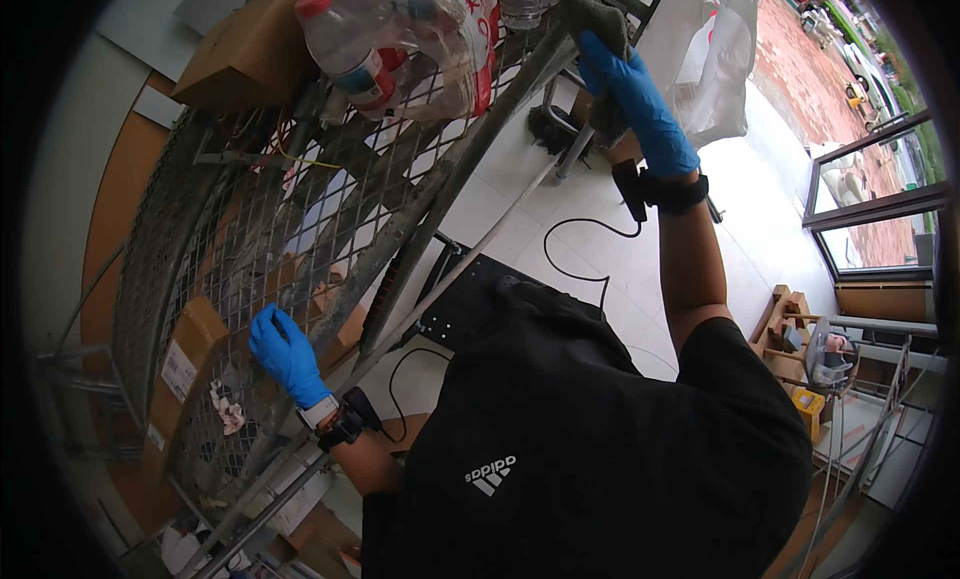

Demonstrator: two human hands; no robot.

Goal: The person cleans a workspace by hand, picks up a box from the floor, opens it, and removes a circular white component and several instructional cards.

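My right hand (637, 106), in a blue glove, grips a dark grey cloth (600, 25). The cloth is pressed around a metal frame bar near the top of the view. My left hand (289, 354), also blue-gloved, is over the metal mesh shelf (360, 193) at the lower left. Its fingers are loosely curled, with nothing seen in them; whether it touches the mesh is unclear. A long cardboard box (184, 373) and a crumpled tissue (226, 408) lie near it.
Wrapped plastic bottles (360, 69) and a cardboard box (244, 50) sit on the far part of the mesh. A white plastic bag (716, 69) hangs beside my right hand. A black cable (546, 241) loops over the floor. Wooden pieces (780, 331) stand at right.
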